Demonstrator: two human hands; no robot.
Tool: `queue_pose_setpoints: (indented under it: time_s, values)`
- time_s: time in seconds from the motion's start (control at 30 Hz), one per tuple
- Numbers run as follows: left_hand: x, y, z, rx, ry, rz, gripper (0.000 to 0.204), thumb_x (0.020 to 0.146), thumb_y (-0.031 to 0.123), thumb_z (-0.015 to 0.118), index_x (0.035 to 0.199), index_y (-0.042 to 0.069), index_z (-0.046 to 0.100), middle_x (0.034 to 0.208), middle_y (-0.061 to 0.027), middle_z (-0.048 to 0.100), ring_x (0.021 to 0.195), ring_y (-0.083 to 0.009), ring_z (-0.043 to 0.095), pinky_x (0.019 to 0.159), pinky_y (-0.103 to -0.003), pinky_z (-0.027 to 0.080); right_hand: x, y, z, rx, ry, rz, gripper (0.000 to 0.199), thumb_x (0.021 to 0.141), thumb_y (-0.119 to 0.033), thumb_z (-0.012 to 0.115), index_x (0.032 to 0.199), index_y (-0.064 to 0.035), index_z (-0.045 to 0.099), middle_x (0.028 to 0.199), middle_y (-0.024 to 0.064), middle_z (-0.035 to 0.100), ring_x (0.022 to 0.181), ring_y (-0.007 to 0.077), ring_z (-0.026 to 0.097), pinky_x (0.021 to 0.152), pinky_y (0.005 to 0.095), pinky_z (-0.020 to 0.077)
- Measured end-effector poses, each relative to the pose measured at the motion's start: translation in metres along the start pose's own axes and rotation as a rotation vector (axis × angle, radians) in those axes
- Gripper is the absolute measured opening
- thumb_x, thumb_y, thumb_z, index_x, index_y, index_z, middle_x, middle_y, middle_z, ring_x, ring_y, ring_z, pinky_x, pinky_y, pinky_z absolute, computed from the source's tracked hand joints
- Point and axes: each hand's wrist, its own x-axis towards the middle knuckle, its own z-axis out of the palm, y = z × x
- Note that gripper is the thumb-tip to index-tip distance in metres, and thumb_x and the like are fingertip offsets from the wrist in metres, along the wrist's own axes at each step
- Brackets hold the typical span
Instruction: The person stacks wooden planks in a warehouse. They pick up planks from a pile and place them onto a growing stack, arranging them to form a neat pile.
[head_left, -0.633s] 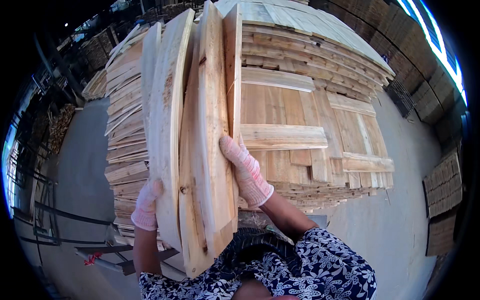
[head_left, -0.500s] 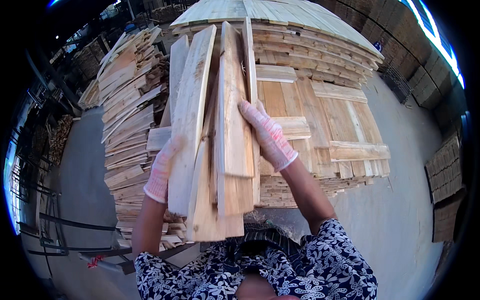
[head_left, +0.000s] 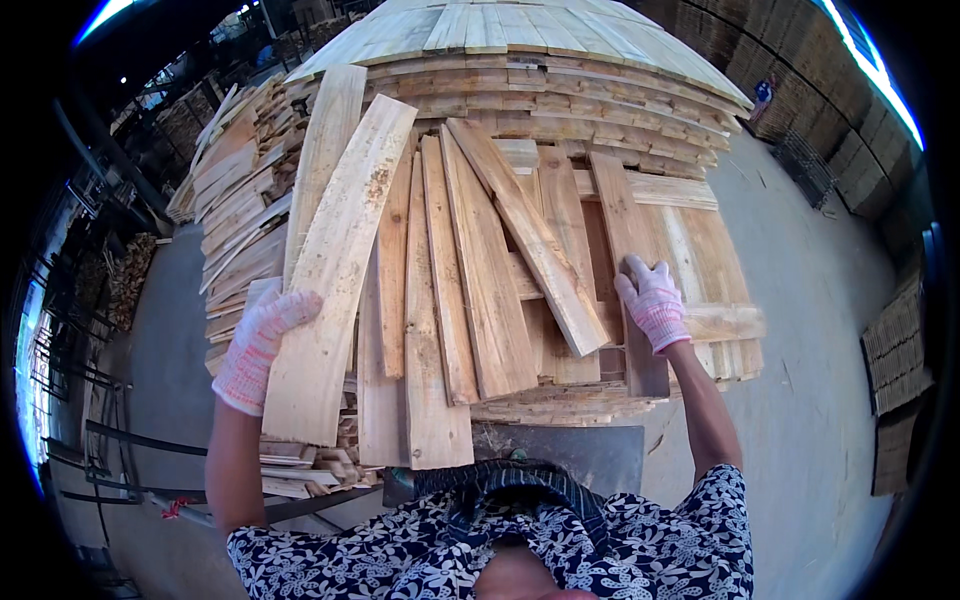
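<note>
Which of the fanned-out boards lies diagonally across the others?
The narrow pale board slanting from upper left to lower right, on top of the spread; its neighbours run roughly lengthwise.

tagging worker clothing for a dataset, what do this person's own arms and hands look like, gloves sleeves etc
Both hands wear knitted work gloves, white with a pinkish tint and a ribbed cuff at the wrist: the left hand and the right hand. The gloves cover the fingers fully. The forearms are uncovered below the gloves. Short sleeves of a dark blue top with a small white flower print end above the elbows.

Head cam — looks down, close over planks (head_left: pixel 470 290).
</note>
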Motion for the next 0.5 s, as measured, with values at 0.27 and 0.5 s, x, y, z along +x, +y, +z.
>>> queue_pose_setpoints:
  time_s: [0.27,0.5]
  values:
    - [-0.013,-0.004,0.106,-0.081,-0.120,-0.159,0.065,0.084,0.012,0.076,0.141,-0.001,0.047,0.124,-0.0140,0.066,0.107,-0.0190,0.069,0.090,-0.032,0.058,0.034,0.011,0.040,0.331,-0.089,-0.227,0.040,0.098,-0.036,0.061,0.132,-0.0162,0.064,0.116,0.0245,0.055,0.101,0.0409,0.062,0.091,0.0460,0.0517]
    - [0.053,-0.034,0.275,0.415,-0.313,-0.219,0.056,0.084,0.031,0.083,0.117,-0.001,0.051,0.102,-0.0135,0.067,0.088,-0.0181,0.071,0.070,-0.032,0.059,0.044,-0.033,-0.083,1.258,-0.245,0.166,0.091,0.089,-0.050,0.072,0.160,-0.0174,0.027,0.143,0.0175,0.049,0.115,0.0299,0.061,0.100,0.0403,0.0482]
